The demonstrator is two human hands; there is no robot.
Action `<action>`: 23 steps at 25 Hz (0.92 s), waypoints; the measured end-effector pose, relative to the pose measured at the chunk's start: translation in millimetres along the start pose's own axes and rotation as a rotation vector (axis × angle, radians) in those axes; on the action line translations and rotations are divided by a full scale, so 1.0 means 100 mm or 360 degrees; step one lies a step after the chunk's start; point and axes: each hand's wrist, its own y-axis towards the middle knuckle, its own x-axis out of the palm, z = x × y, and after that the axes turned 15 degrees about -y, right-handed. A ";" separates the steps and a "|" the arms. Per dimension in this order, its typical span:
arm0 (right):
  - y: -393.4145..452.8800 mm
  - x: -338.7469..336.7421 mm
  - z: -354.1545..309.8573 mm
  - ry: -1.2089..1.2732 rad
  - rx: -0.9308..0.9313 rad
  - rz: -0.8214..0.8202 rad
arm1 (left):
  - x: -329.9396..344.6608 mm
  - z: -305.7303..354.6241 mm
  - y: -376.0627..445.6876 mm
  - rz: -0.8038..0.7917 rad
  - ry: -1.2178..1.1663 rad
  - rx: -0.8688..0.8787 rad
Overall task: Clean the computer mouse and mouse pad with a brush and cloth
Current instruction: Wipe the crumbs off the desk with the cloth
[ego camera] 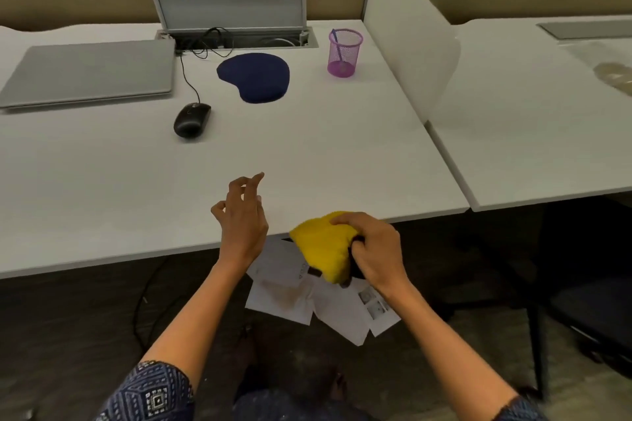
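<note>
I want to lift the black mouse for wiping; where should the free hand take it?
Come from above with the left hand and grip the mouse across its narrow sides, at mid-body. The rounded back fits a palm. Its cable leaves the far end, so avoid that end.

Bare desk lies between hands and mouse.

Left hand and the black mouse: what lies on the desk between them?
Nothing: in the head view, the stretch of white desk between the left hand and the mouse is bare. The mouse pad lies further back, to the right.
</note>
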 end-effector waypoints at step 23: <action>2.10 -0.73 -0.84 -0.0908 -0.0098 -0.0871 | -0.48 0.26 1.95 -0.1141 -0.0293 0.0329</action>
